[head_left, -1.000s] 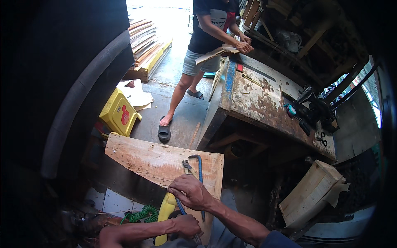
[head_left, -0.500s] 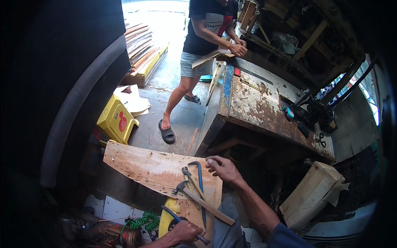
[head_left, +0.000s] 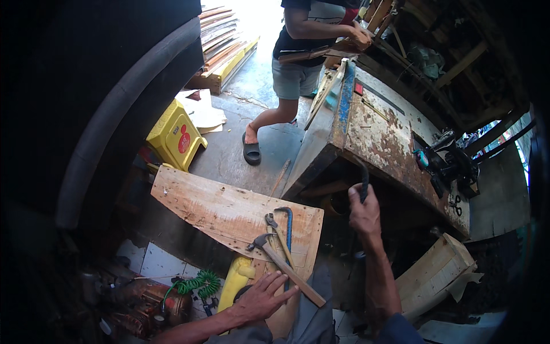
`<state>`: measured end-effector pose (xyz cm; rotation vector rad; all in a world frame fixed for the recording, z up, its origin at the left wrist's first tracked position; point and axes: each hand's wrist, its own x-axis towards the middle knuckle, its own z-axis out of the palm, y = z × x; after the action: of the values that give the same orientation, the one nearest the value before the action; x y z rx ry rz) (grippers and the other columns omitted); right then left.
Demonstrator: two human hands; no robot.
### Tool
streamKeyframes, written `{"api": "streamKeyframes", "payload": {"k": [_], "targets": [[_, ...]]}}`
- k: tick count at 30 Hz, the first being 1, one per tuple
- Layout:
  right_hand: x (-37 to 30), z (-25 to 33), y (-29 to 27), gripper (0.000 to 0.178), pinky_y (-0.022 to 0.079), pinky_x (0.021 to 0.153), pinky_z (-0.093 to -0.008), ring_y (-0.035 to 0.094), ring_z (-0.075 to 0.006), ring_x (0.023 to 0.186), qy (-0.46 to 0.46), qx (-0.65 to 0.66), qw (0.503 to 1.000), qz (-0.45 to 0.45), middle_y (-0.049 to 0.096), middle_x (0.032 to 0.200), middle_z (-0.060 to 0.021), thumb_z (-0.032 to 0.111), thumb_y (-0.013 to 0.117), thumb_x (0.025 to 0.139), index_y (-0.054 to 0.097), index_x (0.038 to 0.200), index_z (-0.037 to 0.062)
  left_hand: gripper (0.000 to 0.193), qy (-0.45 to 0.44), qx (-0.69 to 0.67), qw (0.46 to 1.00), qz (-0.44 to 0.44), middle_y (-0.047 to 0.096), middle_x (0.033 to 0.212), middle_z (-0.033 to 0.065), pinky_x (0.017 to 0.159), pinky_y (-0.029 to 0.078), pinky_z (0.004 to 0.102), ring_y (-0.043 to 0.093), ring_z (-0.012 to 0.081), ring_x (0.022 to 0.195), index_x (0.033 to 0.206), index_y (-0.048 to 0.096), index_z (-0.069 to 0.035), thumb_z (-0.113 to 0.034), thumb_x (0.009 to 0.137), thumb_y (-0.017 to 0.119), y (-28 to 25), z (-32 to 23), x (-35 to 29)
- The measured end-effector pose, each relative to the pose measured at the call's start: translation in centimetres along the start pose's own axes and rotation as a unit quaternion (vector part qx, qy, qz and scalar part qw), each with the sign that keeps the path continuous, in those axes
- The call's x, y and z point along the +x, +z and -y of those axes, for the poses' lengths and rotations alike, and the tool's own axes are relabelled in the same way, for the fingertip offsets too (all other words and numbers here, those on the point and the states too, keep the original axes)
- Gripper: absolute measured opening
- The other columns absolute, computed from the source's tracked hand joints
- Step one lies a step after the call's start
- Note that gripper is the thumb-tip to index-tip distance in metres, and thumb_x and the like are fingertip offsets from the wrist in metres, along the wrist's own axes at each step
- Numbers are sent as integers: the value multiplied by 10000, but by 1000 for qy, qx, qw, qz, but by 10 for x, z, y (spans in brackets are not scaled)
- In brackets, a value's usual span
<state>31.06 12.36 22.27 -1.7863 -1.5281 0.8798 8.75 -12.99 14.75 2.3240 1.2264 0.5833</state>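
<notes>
My right hand (head_left: pixel 365 217) is raised to the right of the plywood board and closed around a dark bar with a bent top (head_left: pixel 364 175), likely a pry bar; its lower part is hard to make out. Low in the middle, my left hand (head_left: pixel 260 299) has its fingers spread and holds nothing. Its fingertips are close to the wooden handle of a claw hammer (head_left: pixel 289 270). Beside that hammer lie a second hammer (head_left: pixel 279 236) with a lighter handle and a blue pry bar (head_left: pixel 289 226). All three rest on the curved plywood board (head_left: pixel 215 203) before me.
Beyond the board stand a yellow plastic stool (head_left: pixel 172 135) and a worn workbench (head_left: pixel 381 135) carrying tools. Another person (head_left: pixel 298 74) handles wood strips at the bench's far end. A wooden box-like piece (head_left: pixel 432 272) is at right, a green coiled hose (head_left: pixel 201 284) at lower left.
The bar has passed from my left hand to my right, which has moved right and up. My left hand has opened. The view has shifted, and the other person has changed posture.
</notes>
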Motion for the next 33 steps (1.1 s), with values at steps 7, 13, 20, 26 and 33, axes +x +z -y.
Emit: {"api": "streamKeyframes", "payload": {"k": [7, 13, 20, 26, 33], "targets": [[259, -20, -93, 503, 497, 886, -527, 640, -445, 1016, -239, -450, 856, -92, 639, 1072, -263, 267, 626, 995, 532, 1461, 101, 454, -303, -57, 951, -31, 540, 1286, 234, 1055, 451, 496, 510, 427, 1233, 1311, 571, -14, -146, 892, 687, 18, 23, -47], [209, 6, -51, 429, 515, 927, -470, 652, -383, 1034, -305, -344, 872, -166, 628, 1135, -249, 184, 580, 1028, 556, 1427, 28, 377, -391, -107, 906, -125, 588, 1189, 230, 1011, 465, 488, 566, 410, 1138, 1253, 599, 20, -121, 908, 660, 22, 28, -71], [-99, -38, 67, 497, 552, 887, -478, 670, -403, 1028, -107, -218, 905, 348, 652, 1128, -248, 256, 730, 940, 578, 1330, -10, 338, -489, -95, 849, -175, 607, 1152, 226, 979, 472, 482, 581, 409, 1101, 1234, 609, 20, -147, 941, 630, 33, 76, -85], [-182, -92, 111, 620, 534, 875, -540, 633, -459, 1048, -14, -276, 924, 264, 583, 1149, -252, 323, 755, 883, 506, 1348, -3, 289, -467, -111, 861, -170, 634, 1118, 244, 964, 479, 504, 593, 432, 1080, 1174, 639, 27, -158, 955, 598, 21, 95, -82], [-151, -79, 123, 559, 532, 890, -545, 611, -450, 1099, -19, -289, 927, 237, 531, 1256, -235, 333, 748, 878, 522, 1278, 15, 254, -411, -124, 891, -151, 652, 1080, 223, 907, 520, 490, 634, 422, 1029, 1151, 654, 4, -160, 960, 619, 19, 97, -67]]}}
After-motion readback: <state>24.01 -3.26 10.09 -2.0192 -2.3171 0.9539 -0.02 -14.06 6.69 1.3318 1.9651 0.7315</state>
